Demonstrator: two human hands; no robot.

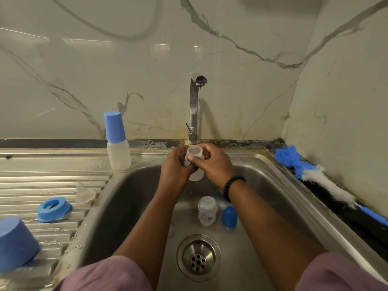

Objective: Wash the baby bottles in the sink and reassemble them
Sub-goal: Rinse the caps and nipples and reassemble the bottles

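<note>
A marble-veined wall backs a stainless steel sink (279, 185) with a ribbed draining board (31, 185) to its left. A chrome tap (194, 108) rises at the back edge and a thin stream of water (199, 114) falls from its spout.

Both hands meet over the basin just below the tap, holding a clear open-topped baby bottle (194, 153) with its mouth up under the stream. The left hand (175, 166) curls its fingers around the bottle's left side. The right hand (214, 162) wraps the right side, its thumb pressed across the front of the bottle; a black bead bracelet (231, 186) circles that wrist.

On the basin floor, above the drain (198, 257), a second clear bottle (206, 211) stands beside a small blue cap (229, 216).

On the sink's left rim stands a capped bottle (117, 141) with a tall blue cover. On the draining board lie a clear teat (84, 195), a blue screw ring (53, 208) just beside it, and a large blue cap (14, 242) near the front edge.

A blue-and-white bottle brush (319, 179) lies along the right-hand counter.
</note>
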